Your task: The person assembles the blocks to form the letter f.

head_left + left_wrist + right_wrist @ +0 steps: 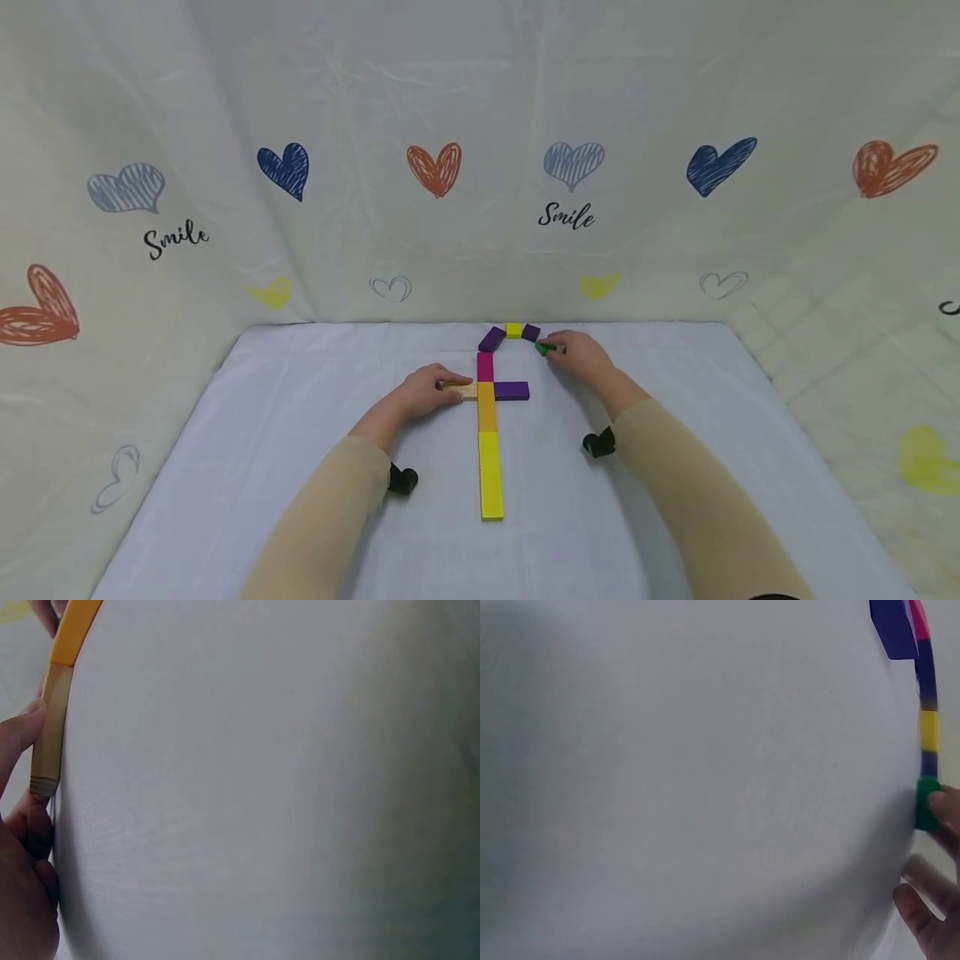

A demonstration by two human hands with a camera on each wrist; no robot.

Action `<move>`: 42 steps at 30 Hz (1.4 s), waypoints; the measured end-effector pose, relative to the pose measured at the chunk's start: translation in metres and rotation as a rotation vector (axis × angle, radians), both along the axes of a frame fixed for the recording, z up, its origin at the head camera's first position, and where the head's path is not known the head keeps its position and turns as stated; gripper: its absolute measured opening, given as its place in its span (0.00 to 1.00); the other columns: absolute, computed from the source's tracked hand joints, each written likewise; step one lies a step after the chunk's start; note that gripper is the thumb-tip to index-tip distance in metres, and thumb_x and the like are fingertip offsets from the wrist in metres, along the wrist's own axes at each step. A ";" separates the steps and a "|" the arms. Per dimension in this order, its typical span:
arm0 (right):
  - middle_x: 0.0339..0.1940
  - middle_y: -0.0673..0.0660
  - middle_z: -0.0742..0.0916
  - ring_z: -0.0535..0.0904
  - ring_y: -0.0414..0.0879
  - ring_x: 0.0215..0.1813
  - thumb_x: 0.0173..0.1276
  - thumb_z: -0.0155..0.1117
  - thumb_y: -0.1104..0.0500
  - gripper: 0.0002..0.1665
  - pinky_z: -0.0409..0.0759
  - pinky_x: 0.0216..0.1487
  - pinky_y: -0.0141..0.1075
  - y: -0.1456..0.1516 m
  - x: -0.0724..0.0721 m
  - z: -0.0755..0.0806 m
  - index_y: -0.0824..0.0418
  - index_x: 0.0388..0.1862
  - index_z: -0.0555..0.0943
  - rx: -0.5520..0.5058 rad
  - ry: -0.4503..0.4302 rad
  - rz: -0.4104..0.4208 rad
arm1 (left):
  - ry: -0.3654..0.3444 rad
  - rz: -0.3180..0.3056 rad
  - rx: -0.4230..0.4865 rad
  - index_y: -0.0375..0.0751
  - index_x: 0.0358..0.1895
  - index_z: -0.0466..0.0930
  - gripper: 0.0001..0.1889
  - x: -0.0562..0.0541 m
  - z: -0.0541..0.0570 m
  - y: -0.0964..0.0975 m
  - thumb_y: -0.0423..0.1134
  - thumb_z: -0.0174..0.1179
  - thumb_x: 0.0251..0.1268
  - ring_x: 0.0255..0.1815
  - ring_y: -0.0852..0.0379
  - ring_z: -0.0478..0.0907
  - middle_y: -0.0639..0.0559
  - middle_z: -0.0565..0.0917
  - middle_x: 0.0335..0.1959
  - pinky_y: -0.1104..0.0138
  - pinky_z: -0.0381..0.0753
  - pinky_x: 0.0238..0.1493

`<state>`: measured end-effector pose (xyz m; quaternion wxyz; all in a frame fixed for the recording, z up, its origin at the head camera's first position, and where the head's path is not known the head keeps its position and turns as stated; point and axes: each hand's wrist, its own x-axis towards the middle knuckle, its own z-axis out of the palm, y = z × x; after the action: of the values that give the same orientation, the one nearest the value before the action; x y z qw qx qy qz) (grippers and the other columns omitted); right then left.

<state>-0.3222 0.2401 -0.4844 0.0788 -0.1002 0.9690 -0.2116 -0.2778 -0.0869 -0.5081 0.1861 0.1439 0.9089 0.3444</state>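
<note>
My left hand (427,390) holds a plain wooden block (469,392) between thumb and fingers. In the left wrist view that block (51,739) meets the end of an orange block (73,634). My right hand (583,358) pinches a small green block (543,348) at the far right of a curve of blocks. In the right wrist view the green block (926,804) lies against a dark purple one (929,763). The curve also has a yellow block (513,331) and a tilted purple block (492,339).
A pink block (485,367), an orange one and a long yellow block (491,479) form a straight line toward me. A purple block (512,391) juts out rightward from it. White cloth (300,375) covers the table, with a heart-printed curtain (487,242) behind.
</note>
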 end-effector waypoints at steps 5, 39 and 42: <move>0.66 0.62 0.79 0.70 0.60 0.70 0.74 0.60 0.59 0.21 0.65 0.69 0.53 -0.004 -0.002 -0.001 0.58 0.64 0.80 0.052 0.037 0.037 | 0.005 0.009 -0.002 0.73 0.58 0.82 0.16 -0.001 -0.001 -0.001 0.52 0.63 0.68 0.53 0.54 0.71 0.56 0.77 0.54 0.57 0.74 0.57; 0.64 0.65 0.77 0.72 0.61 0.65 0.75 0.59 0.53 0.25 0.68 0.66 0.53 -0.005 0.004 -0.002 0.57 0.67 0.77 0.034 0.109 -0.018 | 0.025 0.013 0.008 0.72 0.57 0.82 0.17 0.001 0.000 -0.001 0.52 0.63 0.66 0.56 0.53 0.71 0.55 0.78 0.55 0.57 0.75 0.57; 0.64 0.64 0.77 0.74 0.60 0.63 0.75 0.59 0.53 0.25 0.70 0.65 0.54 -0.005 0.007 0.000 0.57 0.68 0.76 0.006 0.095 -0.038 | 0.010 0.019 0.013 0.73 0.58 0.81 0.18 0.000 0.001 -0.001 0.52 0.63 0.66 0.55 0.53 0.72 0.55 0.77 0.55 0.56 0.75 0.57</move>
<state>-0.3155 0.2346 -0.4840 0.0290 -0.0915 0.9740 -0.2050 -0.2780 -0.0878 -0.5076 0.1773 0.1383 0.9090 0.3510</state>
